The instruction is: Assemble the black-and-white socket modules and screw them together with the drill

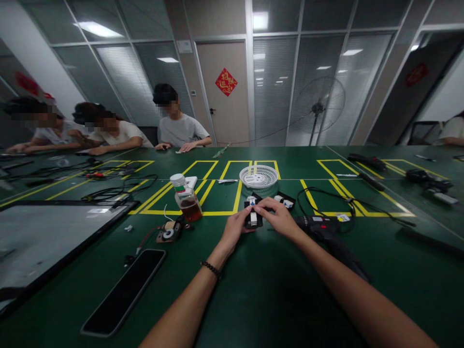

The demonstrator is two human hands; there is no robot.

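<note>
Over the green table, a small black piece with white blocks and a blue bit (253, 220) is between my hands. My left hand (234, 228) grips its left side, thumb near the top. My right hand (278, 216) closes in from the right, with its fingertips pinched at the blue bit. Both thumbs almost meet there, and the fingers hide part of the piece. Just beyond my right hand lies a similar black and white piece (286, 201). A black power drill (322, 226) rests on its side to the right of that hand.
A white round plastic basket (250, 179) sits ahead. Leftward are a bottle of brown liquid (190, 209), a small wired part (168, 234), a phone (125, 292) and a black-framed panel (47, 241). Cables (116, 191) lie on both sides. Several people sit across the table.
</note>
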